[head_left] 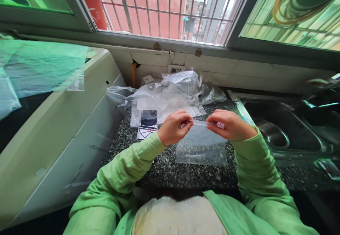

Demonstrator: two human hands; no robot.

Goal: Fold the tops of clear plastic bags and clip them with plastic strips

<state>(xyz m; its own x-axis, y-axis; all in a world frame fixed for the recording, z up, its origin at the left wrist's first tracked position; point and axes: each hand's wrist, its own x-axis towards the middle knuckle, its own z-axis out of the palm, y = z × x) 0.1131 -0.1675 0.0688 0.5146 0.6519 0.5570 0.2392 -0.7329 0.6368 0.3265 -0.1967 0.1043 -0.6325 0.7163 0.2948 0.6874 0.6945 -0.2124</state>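
left hand (175,127), right hand (232,125) nearly closed, pinching clear bag (201,147) by top edge (200,122), apparently for tautness; plastic pile (170,95) at twelve o'clock.

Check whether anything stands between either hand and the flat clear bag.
Nothing visible does: the left hand and right hand hold the flat clear bag by its upper edge. Crumpled plastic lies beyond.

Heap of plastic bags (170,95): rear of worktop (164,175), below window (148,8). Card (147,131): front left of heap, left of left hand (176,127). Single bag (202,148): before heap, over worktop. Sink (297,153): right of right hand (233,124).
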